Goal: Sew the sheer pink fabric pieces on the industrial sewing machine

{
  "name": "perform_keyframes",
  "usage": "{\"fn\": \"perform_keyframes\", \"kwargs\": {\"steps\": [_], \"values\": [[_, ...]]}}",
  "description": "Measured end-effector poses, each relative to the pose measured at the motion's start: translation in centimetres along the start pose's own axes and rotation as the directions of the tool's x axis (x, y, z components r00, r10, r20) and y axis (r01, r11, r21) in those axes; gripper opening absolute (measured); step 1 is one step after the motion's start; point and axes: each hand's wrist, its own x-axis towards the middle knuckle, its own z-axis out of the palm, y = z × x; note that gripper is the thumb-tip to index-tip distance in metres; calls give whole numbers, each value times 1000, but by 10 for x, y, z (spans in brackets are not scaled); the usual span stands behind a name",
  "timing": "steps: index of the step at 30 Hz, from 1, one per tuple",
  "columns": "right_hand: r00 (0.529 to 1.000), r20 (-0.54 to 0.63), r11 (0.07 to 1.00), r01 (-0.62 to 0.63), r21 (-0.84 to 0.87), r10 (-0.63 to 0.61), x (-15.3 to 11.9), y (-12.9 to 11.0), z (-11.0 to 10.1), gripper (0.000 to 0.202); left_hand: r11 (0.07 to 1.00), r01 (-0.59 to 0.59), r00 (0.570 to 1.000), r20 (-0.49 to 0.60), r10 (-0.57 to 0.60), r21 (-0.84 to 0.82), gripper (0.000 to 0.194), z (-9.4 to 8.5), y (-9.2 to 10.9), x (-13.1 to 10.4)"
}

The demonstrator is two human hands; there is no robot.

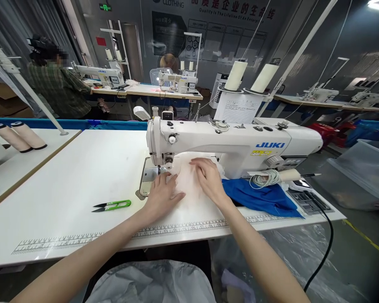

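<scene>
Cloth: thin, pale pink fabric [187, 179], likely light, limp, easily puckered.
Hold: flat fingertips near edges.
Left hand [160, 194]: spread upon it.
Right hand [211, 180]: fingers together; pinch unclear.

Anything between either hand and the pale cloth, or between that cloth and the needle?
Nothing visible between the left hand or right hand and the pale cloth; both appear to touch it. Toward the needle area, the left fingertips crowd the gap, hiding the cloth's edge there.
</scene>
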Motion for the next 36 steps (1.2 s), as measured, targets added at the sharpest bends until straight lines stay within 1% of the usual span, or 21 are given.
{"fn": "perform_keyframes", "kwargs": {"steps": [2,5,8,11,12,14,16,18,20,25,28,30,33,36], "values": [[999,27,999,40,-6,-40,21,-4,6,40,1000,-12,1000,-4,12,16,57,-1,3,-2],[977,163,990,140,-2,-137,41,-4,15,39,999,-19,1000,-25,19,34,55,-4,4,-6],[943,268,980,201,15,-197,40,4,20,39,1000,-5,998,-63,7,31,59,-7,-1,-11],[933,299,979,201,30,-201,30,15,21,41,1000,9,996,-89,-11,-25,75,-8,-8,-13],[932,304,980,197,38,-199,27,18,22,41,999,2,998,-68,-6,-53,79,-8,-10,-12],[928,313,980,190,60,-200,23,22,22,42,994,-23,1000,10,24,-108,86,-6,-9,-7],[927,314,978,188,87,-206,23,24,22,42,989,-44,995,85,57,-144,89,-5,-5,0],[928,305,976,187,111,-213,24,24,21,41,985,-43,993,105,61,-168,84,-4,0,9],[930,296,973,186,134,-219,24,25,20,40,983,-25,995,90,41,-180,74,-1,3,18],[930,297,970,170,172,-215,17,29,14,41,980,69,997,-14,-73,-187,54,14,3,45],[920,326,967,158,197,-217,12,30,8,44,972,137,984,-87,-156,-191,43,25,3,61],[915,339,966,151,211,-217,11,30,4,45,962,189,968,-128,-216,-200,41,30,3,69],[916,338,963,146,227,-218,10,31,2,46,952,208,957,-154,-245,-226,35,31,5,72],[921,318,957,146,249,-223,9,31,4,46,949,161,968,-144,-205,-272,24,27,8,65]]}}
